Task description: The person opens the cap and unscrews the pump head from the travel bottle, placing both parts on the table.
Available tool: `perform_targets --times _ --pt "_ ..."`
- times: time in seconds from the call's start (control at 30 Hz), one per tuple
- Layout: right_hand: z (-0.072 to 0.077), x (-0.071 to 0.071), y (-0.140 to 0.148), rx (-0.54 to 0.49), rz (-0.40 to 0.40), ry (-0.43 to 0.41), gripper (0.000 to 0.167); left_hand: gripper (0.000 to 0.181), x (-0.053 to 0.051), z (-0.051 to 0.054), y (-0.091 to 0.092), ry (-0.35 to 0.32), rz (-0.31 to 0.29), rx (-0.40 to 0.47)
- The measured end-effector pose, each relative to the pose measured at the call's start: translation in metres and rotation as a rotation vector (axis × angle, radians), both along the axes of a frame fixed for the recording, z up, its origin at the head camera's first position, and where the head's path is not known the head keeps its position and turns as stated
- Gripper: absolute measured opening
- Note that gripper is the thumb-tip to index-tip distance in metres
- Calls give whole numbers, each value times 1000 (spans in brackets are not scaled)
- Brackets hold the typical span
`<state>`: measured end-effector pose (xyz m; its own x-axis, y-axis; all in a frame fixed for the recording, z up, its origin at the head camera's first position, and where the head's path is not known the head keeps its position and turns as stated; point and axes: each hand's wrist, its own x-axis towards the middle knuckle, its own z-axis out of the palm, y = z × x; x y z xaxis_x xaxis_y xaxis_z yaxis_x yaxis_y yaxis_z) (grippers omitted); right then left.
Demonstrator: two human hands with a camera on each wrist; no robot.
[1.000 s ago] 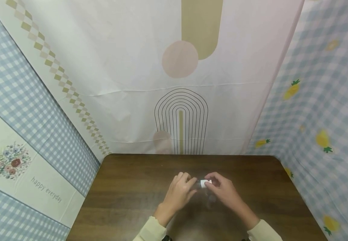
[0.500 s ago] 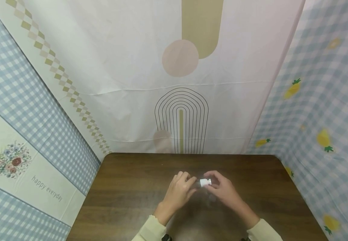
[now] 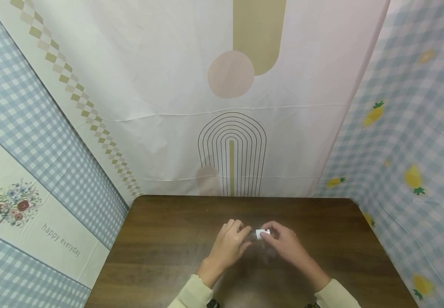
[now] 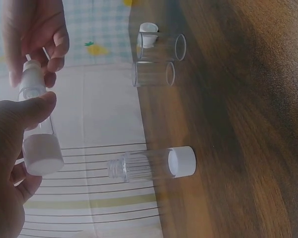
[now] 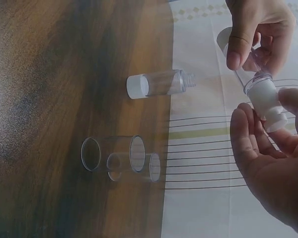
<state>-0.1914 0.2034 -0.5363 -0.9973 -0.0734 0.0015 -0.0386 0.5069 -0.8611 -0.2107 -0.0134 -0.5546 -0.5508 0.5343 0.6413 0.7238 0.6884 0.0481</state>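
Note:
A small clear bottle with a white base [image 4: 42, 153] is held off the table between my hands. My left hand [image 3: 227, 244] grips its clear body; its thumb lies along the side in the left wrist view. At the bottle's other end is a white pump top [image 5: 265, 101], which my right hand [image 3: 283, 241] pinches between thumb and fingers. The bottle is tilted, and its middle is partly hidden by my left fingers. A second clear bottle [image 5: 161, 83] with a white base stands on the table, its threaded neck bare.
Two clear cylindrical covers [image 5: 114, 153] stand on the brown wooden table [image 3: 160, 256]. A small white part [image 4: 149, 34] shows behind them in the left wrist view. Patterned cloth [image 3: 168, 149] hangs along the table's back edge and at both sides.
My right thumb and fingers loosened about the white pump top half a second ago and have closed on it again. My left hand stays almost still.

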Motion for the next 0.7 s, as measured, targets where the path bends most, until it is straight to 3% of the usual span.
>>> perform_targets --times 0.37,0.53,0.7 --pt "0 0 1 -27 33 37 23 39 -1 -1 -1 17 -4 -1" --pt "0 1 1 -45 61 95 26 41 -1 0 -1 12 -11 16" --pt "-2 2 1 -88 88 134 39 41 -1 0 -1 3 -9 17"
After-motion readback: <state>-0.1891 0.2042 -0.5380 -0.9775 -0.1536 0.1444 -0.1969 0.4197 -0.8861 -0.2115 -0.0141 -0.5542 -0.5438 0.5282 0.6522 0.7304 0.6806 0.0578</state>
